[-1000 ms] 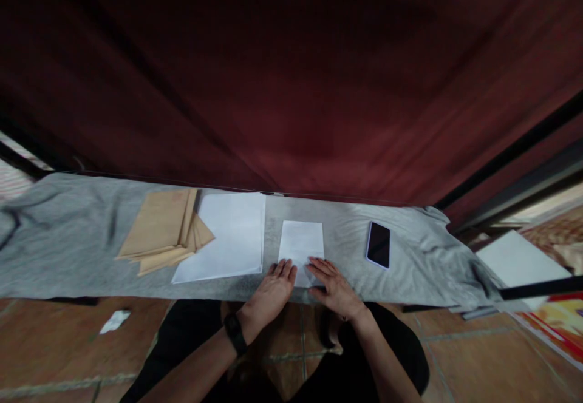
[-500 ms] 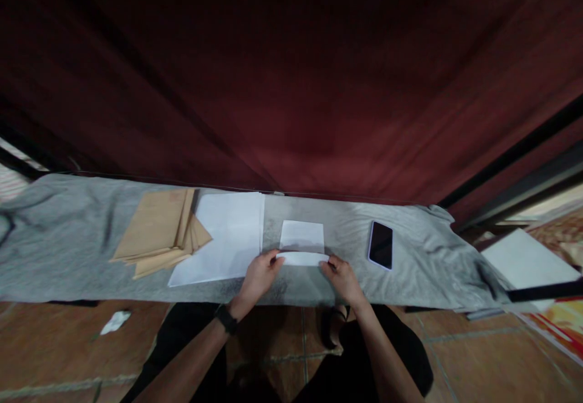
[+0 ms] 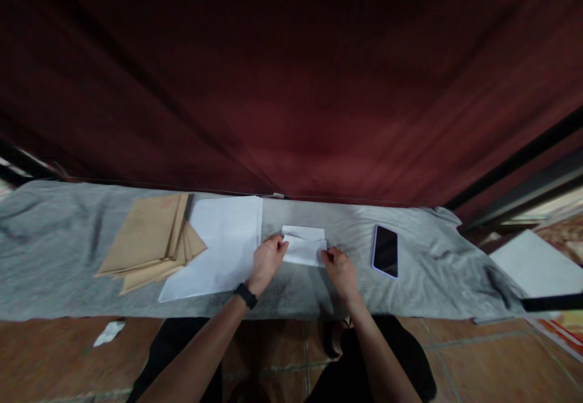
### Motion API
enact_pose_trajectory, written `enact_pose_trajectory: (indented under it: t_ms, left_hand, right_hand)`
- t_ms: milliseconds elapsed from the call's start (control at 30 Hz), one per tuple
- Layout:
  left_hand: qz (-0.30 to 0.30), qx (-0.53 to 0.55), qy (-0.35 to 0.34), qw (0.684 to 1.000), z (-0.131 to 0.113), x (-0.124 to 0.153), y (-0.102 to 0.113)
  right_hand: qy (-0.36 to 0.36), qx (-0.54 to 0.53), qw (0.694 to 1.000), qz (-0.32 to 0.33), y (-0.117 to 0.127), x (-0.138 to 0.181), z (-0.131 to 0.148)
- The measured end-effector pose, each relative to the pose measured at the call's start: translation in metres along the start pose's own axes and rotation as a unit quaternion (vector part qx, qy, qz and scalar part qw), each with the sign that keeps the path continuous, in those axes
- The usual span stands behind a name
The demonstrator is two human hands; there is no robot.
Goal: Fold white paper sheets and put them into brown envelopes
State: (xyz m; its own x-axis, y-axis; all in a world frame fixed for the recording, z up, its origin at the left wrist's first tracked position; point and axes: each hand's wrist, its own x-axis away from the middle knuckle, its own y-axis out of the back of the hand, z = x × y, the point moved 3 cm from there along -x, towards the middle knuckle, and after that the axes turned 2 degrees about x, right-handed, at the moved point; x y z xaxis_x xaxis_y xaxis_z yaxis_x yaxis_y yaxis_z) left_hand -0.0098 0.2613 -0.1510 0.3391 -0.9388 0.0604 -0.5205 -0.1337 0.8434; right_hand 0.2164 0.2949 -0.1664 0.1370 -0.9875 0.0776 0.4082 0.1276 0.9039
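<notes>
A white sheet of paper (image 3: 304,244) lies on the grey cloth (image 3: 68,251), its near part folded up and over toward the far edge. My left hand (image 3: 266,260), with a black watch on the wrist, pinches the fold's left corner. My right hand (image 3: 339,269) pinches the right corner. Both hands rest low on the cloth at the sheet's sides.
A stack of white sheets (image 3: 223,245) lies left of the folded one, and several brown envelopes (image 3: 148,239) further left. A dark phone (image 3: 385,250) lies to the right. A dark red curtain (image 3: 291,87) hangs behind. A paper scrap (image 3: 108,333) lies on the tiled floor.
My hands lifted the sheet's near edge from flat and carried it toward the far edge, so the sheet now looks shorter. The view shifted slightly.
</notes>
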Motion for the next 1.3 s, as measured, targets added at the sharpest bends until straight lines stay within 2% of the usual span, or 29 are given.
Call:
enact_pose_trajectory:
  t_ms: [167,500,800,900,967,1100,1167,1300]
  left_hand:
    - [-0.014,-0.090,-0.021,0.996,-0.005,-0.005,-0.002]
    - [-0.030,-0.146,-0.032,0.988,-0.014,-0.016,-0.003]
    - [-0.025,-0.162,-0.031,0.986,-0.016,-0.020,-0.008]
    - [-0.035,-0.161,-0.049,0.985,-0.015,-0.019,-0.011]
    - [-0.036,-0.157,-0.052,0.985,-0.015,-0.019,-0.011]
    - [-0.038,-0.159,-0.048,0.985,-0.015,-0.018,-0.012]
    - [-0.040,-0.160,-0.047,0.985,-0.015,-0.019,-0.012]
    - [-0.039,-0.161,-0.038,0.985,-0.016,-0.019,-0.009]
  right_hand:
    - [-0.007,0.044,0.999,-0.011,-0.001,-0.008,0.003]
    - [0.001,0.105,0.990,-0.098,-0.006,-0.021,0.013]
    - [-0.001,0.100,0.991,-0.093,-0.003,-0.021,0.018]
    - [0.039,0.081,0.988,-0.127,0.001,-0.019,0.022]
    - [0.095,0.059,0.983,-0.144,-0.001,-0.017,0.027]
    - [0.212,0.036,0.970,-0.116,-0.018,-0.006,0.038]
    - [0.230,0.053,0.967,-0.094,-0.028,-0.001,0.039]
    - [0.217,0.073,0.969,-0.088,-0.039,0.005,0.035]
